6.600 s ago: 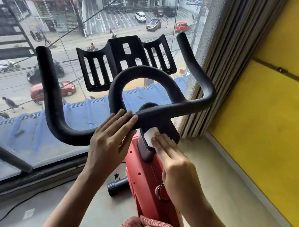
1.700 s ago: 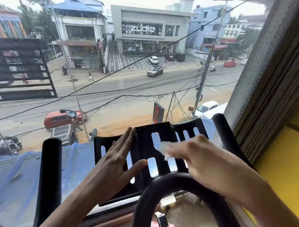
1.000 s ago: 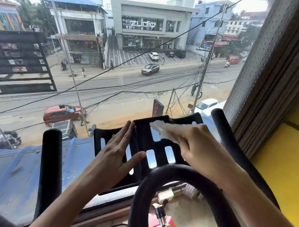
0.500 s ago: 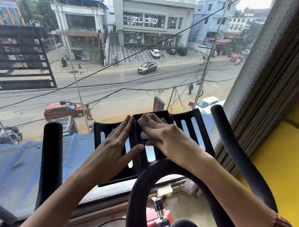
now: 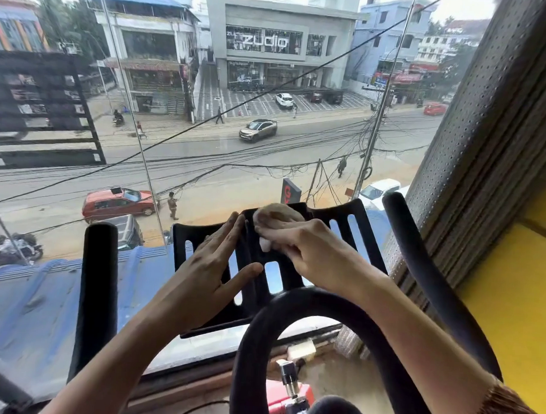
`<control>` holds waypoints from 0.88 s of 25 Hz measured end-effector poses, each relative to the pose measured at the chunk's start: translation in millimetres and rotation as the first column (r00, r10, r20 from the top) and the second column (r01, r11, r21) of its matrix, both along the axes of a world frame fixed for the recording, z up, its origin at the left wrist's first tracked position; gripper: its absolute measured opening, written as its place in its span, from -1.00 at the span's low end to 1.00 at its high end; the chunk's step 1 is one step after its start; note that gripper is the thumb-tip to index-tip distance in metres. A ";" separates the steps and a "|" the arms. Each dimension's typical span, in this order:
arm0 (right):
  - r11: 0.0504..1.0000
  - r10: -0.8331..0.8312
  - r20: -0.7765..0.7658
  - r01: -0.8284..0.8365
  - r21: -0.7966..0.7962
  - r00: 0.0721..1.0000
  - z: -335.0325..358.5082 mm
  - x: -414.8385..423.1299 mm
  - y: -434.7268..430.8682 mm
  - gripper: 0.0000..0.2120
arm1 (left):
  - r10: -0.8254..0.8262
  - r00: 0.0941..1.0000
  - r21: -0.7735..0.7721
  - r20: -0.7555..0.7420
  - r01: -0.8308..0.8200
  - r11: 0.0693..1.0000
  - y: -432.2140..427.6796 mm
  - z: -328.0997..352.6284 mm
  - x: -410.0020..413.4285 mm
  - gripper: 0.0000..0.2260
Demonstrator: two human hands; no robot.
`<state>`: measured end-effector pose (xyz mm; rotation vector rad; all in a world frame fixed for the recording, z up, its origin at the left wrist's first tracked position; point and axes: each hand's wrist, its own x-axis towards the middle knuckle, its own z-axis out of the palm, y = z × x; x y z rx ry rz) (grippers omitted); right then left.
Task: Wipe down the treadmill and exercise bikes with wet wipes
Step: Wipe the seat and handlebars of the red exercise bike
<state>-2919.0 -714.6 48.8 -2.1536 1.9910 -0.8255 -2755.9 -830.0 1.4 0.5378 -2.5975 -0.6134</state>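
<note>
Item under inspection: exercise bike [image 5: 277, 396], front assembly, facing the window [image 5: 204, 172].

Hands: The left hand [image 5: 212, 266] lies flat with fingers straight, palm and fingers pressed on the left panel of the slotted holder [image 5: 346, 219]. It grips nothing and appears to serve as a brace. The right hand [image 5: 310, 252] grips the wet wipe [image 5: 264, 244] with fingers curled over it. It presses the wipe against the holder's centre panel, close to the upper edge. The fingertips there are blurred, so their exact placement cannot be told.

Location of task item: Most of the wipe sits under the right fingers. A small white fold shows below them, beside the left fingertips.

Step in hand, as judged: wiping the face of the holder.

Recommendations:
- Maintain the left-hand brace. The holder is a thin plate and is likely to flex or tilt under pressure.
- Work in straight passes from the upper edge to the lower lip, one bar at a time.
- Fold the wipe over a fingertip to reach the slot edges, where grime is likely to lodge.
- Cover the left panel after moving the brace.
- The handlebar loop [image 5: 261, 312] crowds the wrist, so keep the forearm above it.
</note>
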 end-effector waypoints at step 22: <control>0.989 -0.147 0.060 0.145 0.024 0.987 42.5 45.5 19.4 -0.86 | 0.145 0.975 -0.164 -0.168 -0.173 0.971 -13.9 5.4 41.4 -0.42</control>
